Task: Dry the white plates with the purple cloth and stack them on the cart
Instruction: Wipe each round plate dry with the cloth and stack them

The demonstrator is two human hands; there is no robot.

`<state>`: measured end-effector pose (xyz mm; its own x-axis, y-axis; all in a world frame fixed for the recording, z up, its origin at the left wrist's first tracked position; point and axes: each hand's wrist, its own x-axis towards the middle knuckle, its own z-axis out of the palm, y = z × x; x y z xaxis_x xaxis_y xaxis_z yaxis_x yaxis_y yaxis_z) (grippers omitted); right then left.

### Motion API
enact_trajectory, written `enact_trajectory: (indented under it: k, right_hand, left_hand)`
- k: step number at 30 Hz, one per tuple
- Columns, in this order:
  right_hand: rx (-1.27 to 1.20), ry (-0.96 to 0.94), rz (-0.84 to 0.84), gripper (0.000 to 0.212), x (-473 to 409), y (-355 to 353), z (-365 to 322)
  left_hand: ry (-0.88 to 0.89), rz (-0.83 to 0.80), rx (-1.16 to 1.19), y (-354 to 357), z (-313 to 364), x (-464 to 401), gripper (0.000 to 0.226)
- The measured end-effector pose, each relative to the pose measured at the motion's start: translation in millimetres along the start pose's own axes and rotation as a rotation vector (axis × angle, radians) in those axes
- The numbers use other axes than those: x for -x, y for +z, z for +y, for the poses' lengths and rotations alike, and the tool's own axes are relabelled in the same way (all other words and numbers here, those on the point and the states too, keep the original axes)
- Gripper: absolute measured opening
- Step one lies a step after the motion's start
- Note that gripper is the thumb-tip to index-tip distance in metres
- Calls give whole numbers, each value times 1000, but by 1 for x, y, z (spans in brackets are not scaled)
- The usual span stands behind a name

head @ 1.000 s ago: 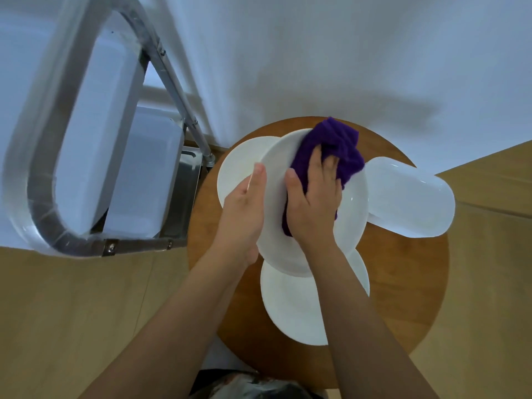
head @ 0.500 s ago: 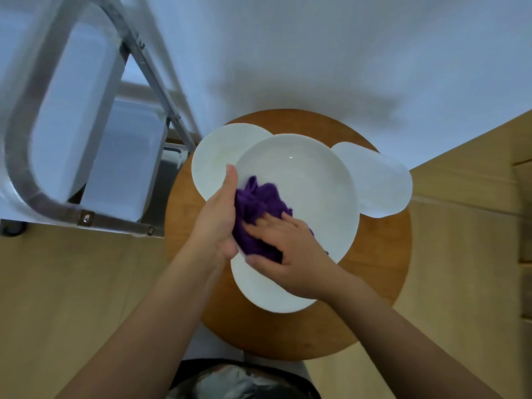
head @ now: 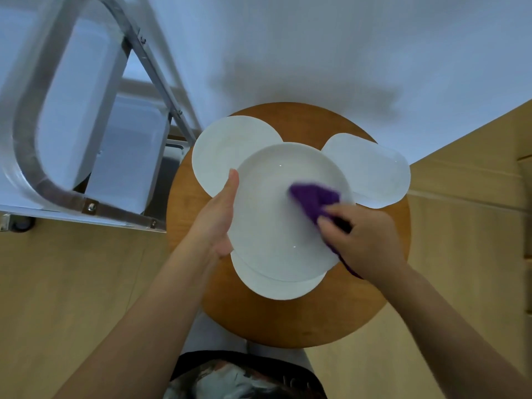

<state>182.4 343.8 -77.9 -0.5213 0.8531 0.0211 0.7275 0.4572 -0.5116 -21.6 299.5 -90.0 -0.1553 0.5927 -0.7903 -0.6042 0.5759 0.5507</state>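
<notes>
A white plate [head: 273, 214] is held face up above a round wooden table [head: 374, 283]. My left hand [head: 218, 217] grips its left rim, thumb along the edge. My right hand [head: 365, 243] grips the purple cloth [head: 315, 198] and presses it on the plate's right side; the cloth is motion-blurred. Three more white plates lie on the table: one at the back left [head: 227, 151], one at the back right [head: 374, 174], and one [head: 276, 286] under the held plate, near the front. The metal cart [head: 57, 180] stands to the left.
The cart has a curved metal handle [head: 26, 133] and white trays [head: 126, 159] on its shelves. A white wall [head: 316, 53] rises behind the table. Wooden floor [head: 57, 283] surrounds the table on both sides.
The cloth and my right hand swept from the plate's far edge to its left side, then across to its right side. The plate levelled out from a tilt. My left hand kept its hold on the rim.
</notes>
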Motion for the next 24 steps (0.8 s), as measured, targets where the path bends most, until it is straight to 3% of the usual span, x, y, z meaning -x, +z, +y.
enact_trajectory:
  k: [1,2,4,7,11,18,24]
  right_hand:
    - [-135,130,135,19,-2,3,-7]
    - [-227,194,154,23,-2,9,-17]
    - [-167,58,-33,44,-1,27,-35]
    - [182,-273,-329,61,-1,48,-38]
    - [363,-407,-250,60,-20,57,-29]
    - [413,-383,-182,64,-59,41,2]
    - [465,-324,-143,63,-57,25,31]
  left_hand:
    - [6,11,-7,2,0,1,33]
    - [9,5,-9,6,1,1,34]
    - [12,-39,2,11,1,3,43]
    - [34,-12,-40,14,2,4,44]
    - [11,-24,-95,13,5,4,46]
    - [75,-30,-106,9,11,6,51]
    - [166,93,-82,9,14,13,30]
